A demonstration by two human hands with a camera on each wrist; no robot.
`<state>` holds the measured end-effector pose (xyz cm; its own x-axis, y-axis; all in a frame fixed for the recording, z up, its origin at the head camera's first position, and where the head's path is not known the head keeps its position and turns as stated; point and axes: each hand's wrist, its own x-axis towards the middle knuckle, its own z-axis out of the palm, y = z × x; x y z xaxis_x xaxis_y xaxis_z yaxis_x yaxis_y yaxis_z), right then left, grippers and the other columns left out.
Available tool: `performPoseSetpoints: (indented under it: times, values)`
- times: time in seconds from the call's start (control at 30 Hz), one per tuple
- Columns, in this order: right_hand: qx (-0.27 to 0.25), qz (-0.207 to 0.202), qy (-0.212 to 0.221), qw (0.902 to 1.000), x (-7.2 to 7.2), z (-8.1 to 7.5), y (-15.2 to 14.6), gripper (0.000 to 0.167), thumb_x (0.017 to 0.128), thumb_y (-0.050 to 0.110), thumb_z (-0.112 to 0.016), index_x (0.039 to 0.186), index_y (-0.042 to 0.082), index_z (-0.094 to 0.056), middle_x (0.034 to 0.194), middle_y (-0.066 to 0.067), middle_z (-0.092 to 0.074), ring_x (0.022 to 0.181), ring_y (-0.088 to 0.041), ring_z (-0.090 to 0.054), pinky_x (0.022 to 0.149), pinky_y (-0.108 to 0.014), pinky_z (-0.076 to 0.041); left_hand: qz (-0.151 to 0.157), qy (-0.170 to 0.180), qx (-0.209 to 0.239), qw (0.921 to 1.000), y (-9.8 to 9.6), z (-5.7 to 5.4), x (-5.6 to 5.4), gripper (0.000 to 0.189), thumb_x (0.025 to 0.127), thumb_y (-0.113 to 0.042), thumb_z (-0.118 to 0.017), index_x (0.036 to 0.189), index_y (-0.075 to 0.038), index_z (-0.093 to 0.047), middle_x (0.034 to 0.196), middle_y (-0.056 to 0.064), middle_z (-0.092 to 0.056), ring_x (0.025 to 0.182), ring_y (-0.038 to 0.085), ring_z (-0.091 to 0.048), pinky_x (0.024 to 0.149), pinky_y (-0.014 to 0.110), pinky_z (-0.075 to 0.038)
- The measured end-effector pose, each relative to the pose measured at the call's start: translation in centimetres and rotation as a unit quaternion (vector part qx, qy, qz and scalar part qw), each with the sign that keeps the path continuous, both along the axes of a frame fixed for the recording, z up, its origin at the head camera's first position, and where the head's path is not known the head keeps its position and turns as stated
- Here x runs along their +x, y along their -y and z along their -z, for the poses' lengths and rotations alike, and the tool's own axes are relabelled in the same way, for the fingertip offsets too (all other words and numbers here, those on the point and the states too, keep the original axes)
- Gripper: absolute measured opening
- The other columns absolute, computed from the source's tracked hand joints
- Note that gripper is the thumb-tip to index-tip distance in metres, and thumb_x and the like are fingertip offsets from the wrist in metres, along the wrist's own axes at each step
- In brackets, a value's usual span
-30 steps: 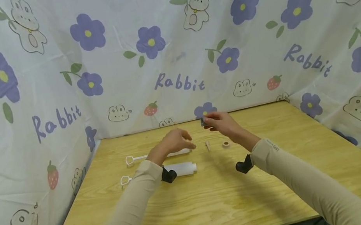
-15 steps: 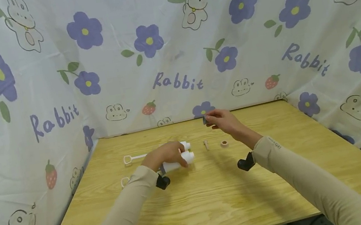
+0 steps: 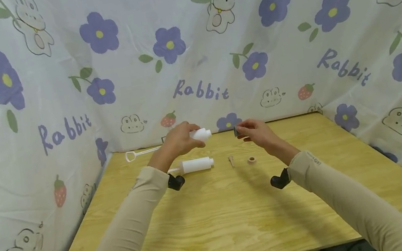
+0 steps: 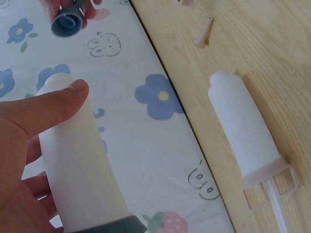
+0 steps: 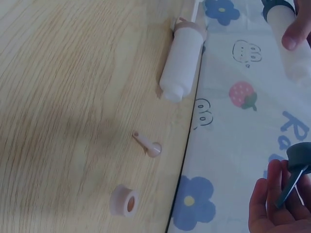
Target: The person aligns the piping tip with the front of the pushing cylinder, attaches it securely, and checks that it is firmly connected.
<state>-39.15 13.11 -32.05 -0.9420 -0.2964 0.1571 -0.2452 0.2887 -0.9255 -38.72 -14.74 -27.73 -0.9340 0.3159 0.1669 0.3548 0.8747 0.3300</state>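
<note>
My left hand (image 3: 181, 139) grips a large white syringe (image 4: 87, 160) by its barrel, raised above the back of the table. The syringe has a dark green collar and a white plunger with a loop handle; its tip points right. My right hand (image 3: 259, 133) pinches a dark green nozzle (image 5: 296, 160) by its narrow stem, with the cup-like open end turned toward the syringe tip. A gap separates the two parts. Below them a second white syringe (image 3: 196, 165) with a pink collar lies on the wooden table, its plunger partly hidden by my left wrist.
On the table (image 3: 217, 228), right of the lying syringe, are a small pink nozzle (image 3: 231, 161) and a pink ring (image 3: 251, 160). A white cloth (image 3: 191, 65) printed with rabbits and flowers hangs along the back and sides.
My left hand came down onto the dark-collared syringe, took hold of it and lifted it up and back. My right hand, still holding the dark green nozzle, has shifted slightly right.
</note>
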Motion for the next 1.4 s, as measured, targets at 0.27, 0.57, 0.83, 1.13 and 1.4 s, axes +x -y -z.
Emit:
performPoseSetpoints:
  times: [0.27,0.57,0.83,1.13,1.4]
  values:
    - [0.006,-0.011,-0.009,0.9999,0.7,0.3,2.2,0.042,0.108,0.027,-0.055,0.14,0.0,-0.058,0.136,-0.022,-0.062,0.125,-0.037,-0.063,0.11,-0.049,-0.05,0.031,-0.003,-0.009,0.9995,-2.8,0.7,0.3,0.057,0.088,-0.036,-0.082,0.137,-0.014,-0.067,0.127,0.011,-0.065,0.105,0.028,-0.064,0.09,0.044,-0.054]
    - [0.049,0.0,-0.044,0.9979,0.7,0.3,2.7,0.041,0.107,0.033,-0.058,0.136,0.005,-0.064,0.132,-0.017,-0.067,0.12,-0.033,-0.064,0.105,-0.046,-0.052,0.047,-0.012,-0.011,0.9988,-4.0,1.0,0.4,0.052,0.089,-0.035,-0.081,0.135,-0.014,-0.069,0.121,0.01,-0.065,0.1,0.026,-0.063,0.086,0.042,-0.055]
    - [0.087,0.003,-0.064,0.9942,0.2,0.6,2.4,0.047,0.107,0.046,-0.052,0.123,0.007,-0.073,0.117,-0.014,-0.073,0.113,-0.031,-0.068,0.105,-0.05,-0.051,0.053,-0.014,-0.024,0.9982,-4.2,1.0,0.8,0.053,0.09,-0.038,-0.08,0.136,-0.014,-0.069,0.122,0.01,-0.065,0.098,0.025,-0.063,0.084,0.041,-0.054]
    - [0.101,-0.038,-0.048,0.993,0.3,0.1,2.2,0.045,0.105,0.037,-0.059,0.138,0.006,-0.063,0.132,-0.017,-0.067,0.122,-0.032,-0.065,0.105,-0.047,-0.052,0.036,-0.002,-0.003,0.9993,-3.7,1.0,0.8,0.057,0.088,-0.037,-0.082,0.138,-0.014,-0.067,0.124,0.011,-0.065,0.101,0.026,-0.063,0.085,0.04,-0.054]
    - [0.125,-0.031,-0.063,0.9897,0.2,0.5,2.0,0.053,0.108,0.048,-0.048,0.132,0.006,-0.067,0.127,-0.016,-0.069,0.118,-0.033,-0.065,0.102,-0.047,-0.053,0.048,-0.003,-0.009,0.9988,-3.8,1.2,0.8,0.056,0.089,-0.038,-0.081,0.139,-0.015,-0.067,0.124,0.011,-0.065,0.099,0.026,-0.063,0.083,0.04,-0.054]
